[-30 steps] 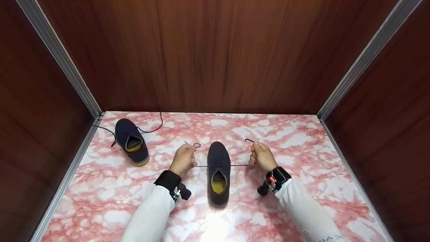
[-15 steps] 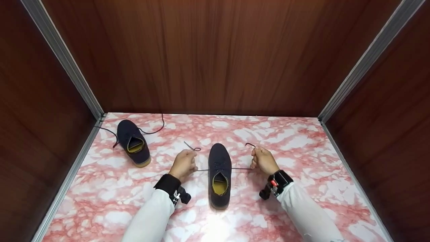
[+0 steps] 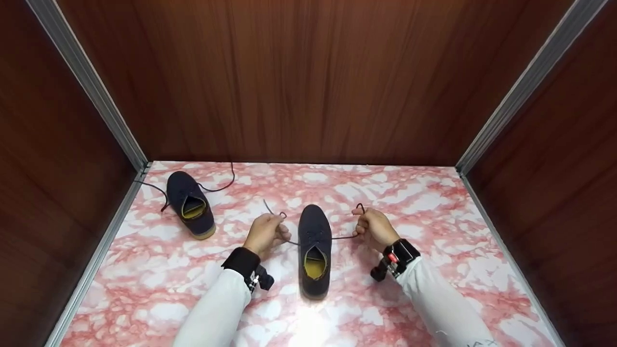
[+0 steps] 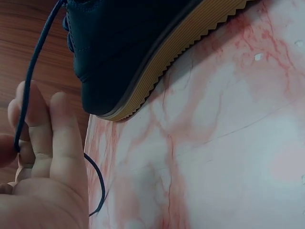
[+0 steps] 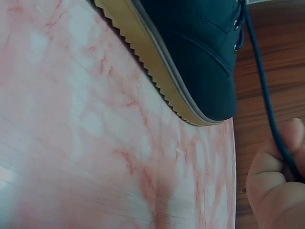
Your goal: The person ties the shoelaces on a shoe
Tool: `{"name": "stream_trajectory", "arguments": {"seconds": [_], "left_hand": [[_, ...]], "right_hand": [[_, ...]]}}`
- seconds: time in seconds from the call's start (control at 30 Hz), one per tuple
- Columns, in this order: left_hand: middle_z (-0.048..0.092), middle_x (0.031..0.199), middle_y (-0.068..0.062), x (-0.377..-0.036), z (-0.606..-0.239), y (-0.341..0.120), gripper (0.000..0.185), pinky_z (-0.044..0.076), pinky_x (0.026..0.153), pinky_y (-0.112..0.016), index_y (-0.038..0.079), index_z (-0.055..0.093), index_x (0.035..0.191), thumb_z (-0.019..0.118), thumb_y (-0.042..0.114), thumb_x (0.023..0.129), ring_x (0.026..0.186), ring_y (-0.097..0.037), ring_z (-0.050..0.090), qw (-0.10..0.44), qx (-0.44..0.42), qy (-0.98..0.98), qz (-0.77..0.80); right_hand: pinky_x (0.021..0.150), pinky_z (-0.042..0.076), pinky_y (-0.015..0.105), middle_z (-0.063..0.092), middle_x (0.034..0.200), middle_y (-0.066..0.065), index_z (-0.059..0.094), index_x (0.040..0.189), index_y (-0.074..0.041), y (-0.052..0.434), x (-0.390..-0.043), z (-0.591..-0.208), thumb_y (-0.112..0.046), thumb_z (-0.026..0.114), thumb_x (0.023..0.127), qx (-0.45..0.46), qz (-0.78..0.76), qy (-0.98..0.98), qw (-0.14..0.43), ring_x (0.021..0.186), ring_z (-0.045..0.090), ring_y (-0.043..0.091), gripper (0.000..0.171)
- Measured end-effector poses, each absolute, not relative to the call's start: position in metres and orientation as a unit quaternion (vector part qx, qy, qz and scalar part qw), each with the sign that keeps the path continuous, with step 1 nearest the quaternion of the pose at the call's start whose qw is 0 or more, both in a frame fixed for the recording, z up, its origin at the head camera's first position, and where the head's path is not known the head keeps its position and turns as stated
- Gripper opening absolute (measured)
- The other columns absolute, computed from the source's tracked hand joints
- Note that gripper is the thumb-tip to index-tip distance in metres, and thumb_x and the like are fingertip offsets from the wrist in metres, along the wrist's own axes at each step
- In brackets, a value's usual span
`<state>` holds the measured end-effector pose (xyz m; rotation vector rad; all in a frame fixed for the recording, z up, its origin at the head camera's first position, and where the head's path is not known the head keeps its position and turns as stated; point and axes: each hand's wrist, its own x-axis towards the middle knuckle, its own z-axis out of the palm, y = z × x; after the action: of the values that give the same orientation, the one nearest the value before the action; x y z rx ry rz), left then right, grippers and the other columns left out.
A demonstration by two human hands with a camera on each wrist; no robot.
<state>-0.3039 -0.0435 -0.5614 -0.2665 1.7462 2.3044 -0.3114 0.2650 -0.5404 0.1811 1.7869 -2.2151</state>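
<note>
A second navy shoe (image 3: 190, 204) lies far left on pink marbled tabletop (image 3: 434, 202). The left hand (image 3: 264, 233) pinches thin dark lace (image 3: 291, 243); the central canvas shoe (image 3: 314, 248), toe pointing far, sits lengthwise; the right hand (image 3: 375, 228) grips the lace's other end.

Two bare hands, left hand (image 3: 264, 232) and right hand (image 3: 375, 228), emerge from long white sleeves, each wrist behind the fingers wearing a black strap-mounted camera, the right one red-accented.
</note>
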Motion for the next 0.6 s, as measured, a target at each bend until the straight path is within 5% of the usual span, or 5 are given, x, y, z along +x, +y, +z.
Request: {"name": "stream_trajectory", "arguments": {"seconds": [0.1, 0.3, 0.6], "left_hand": [[0.064, 0.073, -0.002, -0.3049, -0.5595, -0.0430, 0.014, 0.061, 0.066, -0.029, 0.000, 0.054, 0.109, 0.053, 0.014, 0.107, 0.062, -0.014, 0.067, 0.117, -0.090, 0.613, 0.776], [0.068, 0.074, 0.000, -0.3055, -0.5566, -0.0434, 0.019, 0.061, 0.067, -0.028, -0.001, 0.059, 0.110, 0.055, 0.017, 0.107, 0.064, -0.011, 0.068, 0.111, -0.082, 0.644, 0.752], [0.075, 0.082, -0.004, -0.3044, -0.5541, -0.0438, 0.023, 0.062, 0.069, -0.028, -0.003, 0.063, 0.112, 0.057, 0.019, 0.107, 0.067, -0.010, 0.071, 0.108, -0.077, 0.671, 0.730]], "right_hand": [[0.074, 0.053, 0.030, 0.039, 0.067, -0.003, 0.044, 0.135, 0.008, 0.2652, -0.3115, -0.5400, 0.004, 0.034, 0.097, 0.036, -0.760, 0.630, 0.156, 0.065, 0.046, 0.012, 0.040], [0.085, 0.059, 0.033, 0.057, 0.076, -0.001, 0.031, 0.147, 0.019, 0.2682, -0.3109, -0.5384, 0.002, 0.027, 0.105, -0.023, -0.732, 0.654, 0.189, 0.075, 0.062, 0.013, 0.046], [0.101, 0.058, 0.048, 0.077, 0.105, 0.008, 0.039, 0.139, 0.011, 0.2730, -0.3098, -0.5376, -0.008, 0.035, 0.113, -0.086, -0.646, 0.732, 0.200, 0.095, 0.075, 0.016, 0.033]]}}
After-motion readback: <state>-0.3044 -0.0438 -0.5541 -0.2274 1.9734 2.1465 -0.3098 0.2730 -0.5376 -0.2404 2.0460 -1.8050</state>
